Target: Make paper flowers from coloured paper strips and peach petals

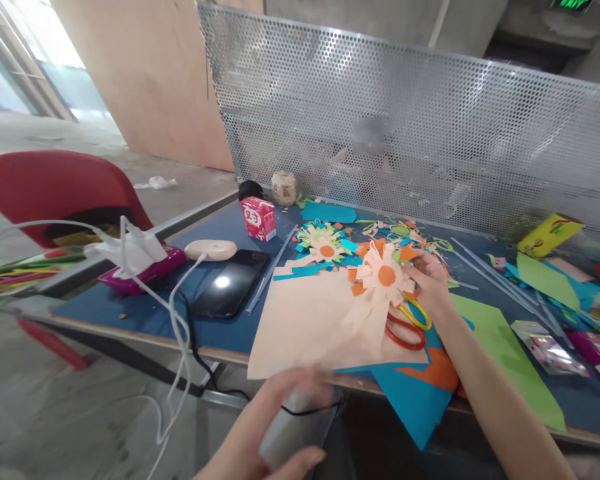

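My right hand pinches the edge of a paper flower with pale peach and orange petals around an orange round centre. Below it lie scissors with red and yellow handles, their blades out of sight. Under these spreads a large pale peach paper sheet. My left hand, partly smeared by motion, hangs before the table's front edge, fingers apart and nothing in it. Just behind the held flower, another paper flower with green, blue and peach petals rests on the table.
A phone, a white power bank with a cable and a purple tissue pack lie to the left. A pink box stands behind. Paper scraps line the perforated metal screen; green paper lies right.
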Demonstrator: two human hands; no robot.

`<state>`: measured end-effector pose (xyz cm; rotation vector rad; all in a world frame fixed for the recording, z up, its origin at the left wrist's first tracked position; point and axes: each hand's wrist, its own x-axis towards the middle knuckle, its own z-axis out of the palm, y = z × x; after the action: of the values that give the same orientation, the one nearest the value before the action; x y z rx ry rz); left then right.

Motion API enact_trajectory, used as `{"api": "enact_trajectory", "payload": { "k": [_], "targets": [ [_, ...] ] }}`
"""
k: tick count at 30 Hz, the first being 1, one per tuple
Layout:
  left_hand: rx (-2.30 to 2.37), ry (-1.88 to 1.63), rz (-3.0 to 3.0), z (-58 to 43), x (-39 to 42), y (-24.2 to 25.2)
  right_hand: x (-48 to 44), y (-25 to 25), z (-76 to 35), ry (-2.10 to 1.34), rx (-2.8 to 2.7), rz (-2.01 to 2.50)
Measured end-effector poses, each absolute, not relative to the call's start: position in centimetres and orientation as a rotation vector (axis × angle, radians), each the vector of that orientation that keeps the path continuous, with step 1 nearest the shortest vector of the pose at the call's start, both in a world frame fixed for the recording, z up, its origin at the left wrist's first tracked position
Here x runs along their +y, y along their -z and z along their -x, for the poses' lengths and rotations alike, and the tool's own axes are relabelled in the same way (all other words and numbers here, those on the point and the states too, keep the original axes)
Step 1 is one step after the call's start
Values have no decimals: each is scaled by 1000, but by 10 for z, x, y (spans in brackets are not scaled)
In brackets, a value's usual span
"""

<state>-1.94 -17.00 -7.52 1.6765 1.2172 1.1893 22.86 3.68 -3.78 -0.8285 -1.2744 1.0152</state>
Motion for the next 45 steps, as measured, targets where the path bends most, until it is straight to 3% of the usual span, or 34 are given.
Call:
{"api": "enact_trajectory", "payload": {
  "k": [6,12,20,27,32,35,39,42,45],
  "targets": [
    [1568,-1244,-1846,-26,-72,-5,30,33,-221,-804,-1170,706],
    [1178,-1406,-1795,-47,-31,-22,25,38,-229,-647,-1287,600],
    [1187,-1553,-2257,-41,-12,-17,25,38,-244,-558,-1597,695],
    [889,-1848,-2656,-31,-11,2,14,35,-234,-18,-1859,748],
    [392,-2031,-2960,-29,-18,7,9,33,-233,135,-1899,631],
    [408,-2087,-3088,-26,-17,13,11,35,-236,352,-1980,491],
    [576,-2039,-3182,-12,-9,29,14,39,-239,464,-1949,501],
    [512,-2004,-2902,1,-4,40,16,40,-242,486,-1897,600],
    [672,-1628,-2454,6,-3,38,16,42,-245,489,-1804,755]
  ]
}}
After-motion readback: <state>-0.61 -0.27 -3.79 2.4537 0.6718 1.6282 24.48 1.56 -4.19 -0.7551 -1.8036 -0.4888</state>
